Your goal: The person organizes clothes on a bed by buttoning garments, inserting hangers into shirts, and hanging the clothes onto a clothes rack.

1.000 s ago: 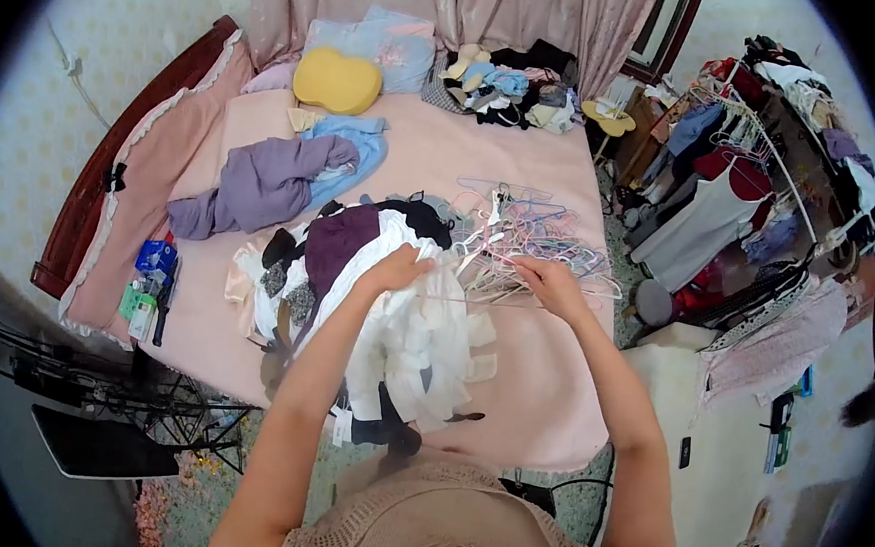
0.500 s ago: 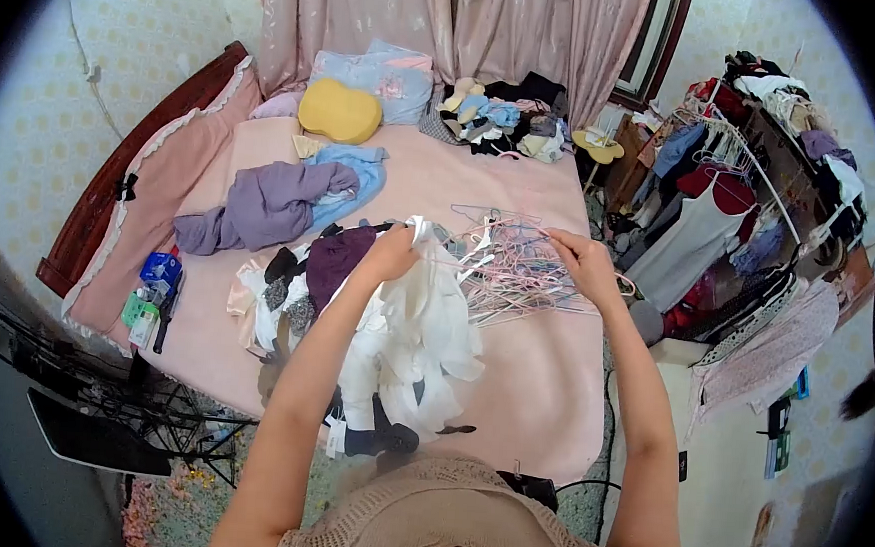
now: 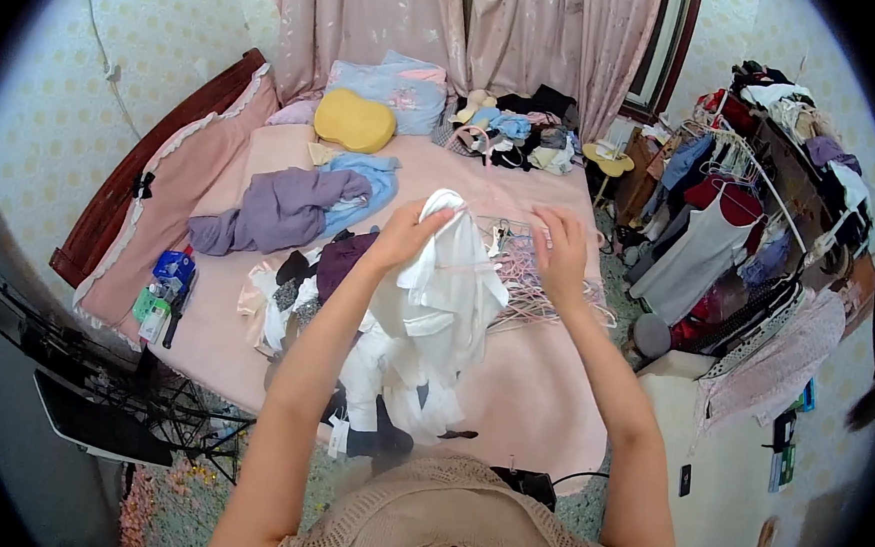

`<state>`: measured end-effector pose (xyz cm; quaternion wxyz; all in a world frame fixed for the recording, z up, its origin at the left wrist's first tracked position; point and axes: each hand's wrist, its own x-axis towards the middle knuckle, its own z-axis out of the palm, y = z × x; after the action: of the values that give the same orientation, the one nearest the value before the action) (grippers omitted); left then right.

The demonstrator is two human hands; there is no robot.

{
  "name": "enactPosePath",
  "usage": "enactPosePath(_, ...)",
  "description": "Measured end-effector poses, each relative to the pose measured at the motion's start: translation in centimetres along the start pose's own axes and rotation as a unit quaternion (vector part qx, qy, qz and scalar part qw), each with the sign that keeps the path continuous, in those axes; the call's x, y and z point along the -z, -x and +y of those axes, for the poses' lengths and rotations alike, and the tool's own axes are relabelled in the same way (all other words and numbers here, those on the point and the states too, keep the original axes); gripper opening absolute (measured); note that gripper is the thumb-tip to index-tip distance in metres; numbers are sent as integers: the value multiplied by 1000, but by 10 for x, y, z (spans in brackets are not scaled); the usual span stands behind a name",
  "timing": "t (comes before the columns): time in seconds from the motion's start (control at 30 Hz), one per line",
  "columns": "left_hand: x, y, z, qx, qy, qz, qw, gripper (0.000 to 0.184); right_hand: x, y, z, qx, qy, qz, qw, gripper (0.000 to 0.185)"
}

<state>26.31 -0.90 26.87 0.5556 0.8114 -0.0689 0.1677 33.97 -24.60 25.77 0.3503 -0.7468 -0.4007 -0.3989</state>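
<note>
My left hand (image 3: 412, 234) is closed on the upper part of a white garment (image 3: 446, 304), which hangs in loose folds over the bed. A pink hanger (image 3: 478, 134) sticks up behind the garment's top, its hook pointing upward; part of its bar shows against the cloth. To the right, my right hand (image 3: 562, 256) has its fingers apart and holds nothing that I can see. It is over a heap of pink and white hangers (image 3: 537, 288). Left of the white garment lies a pile with a dark purple garment (image 3: 343, 264) and black and white clothes, partly hidden by my left arm.
On the pink bed (image 3: 540, 400) lie a purple garment (image 3: 281, 209), a yellow cushion (image 3: 355, 121) and another clothes heap (image 3: 516, 128). A loaded clothes rack (image 3: 705, 240) stands at the right. Blue and green packs (image 3: 169, 275) lie by the headboard.
The white garment has been raised and turned, and the pink hanger's hook now points up. My right hand has let go of the hanger and opened. The view has shifted slightly.
</note>
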Motion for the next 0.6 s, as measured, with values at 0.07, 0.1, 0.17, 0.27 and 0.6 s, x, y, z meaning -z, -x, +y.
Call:
enactPosePath(0.07, 7, -1, 9, 24, -1, 9, 1000, 31, -2, 21, -3, 120, 17, 5, 993, 22)
enactPosePath(0.1, 9, -1, 13, 22, 16, 16, 999, 30, -4, 34, -7, 121, 15, 4, 993, 22)
enactPosePath(0.17, 14, -3, 17, 21, 38, 13, 999, 29, -14, 62, -15, 22, -40, -218, 975, 31)
enactPosePath(0.27, 15, 0, 28, 34, 80, -9, 996, 26, -45, 89, -4, -152, -103, -169, 968, 49)
enactPosePath(0.6, 33, 7, 41, 37, 95, -70, 992, 25, -106, 113, 95, -499, -489, -140, 702, 22)
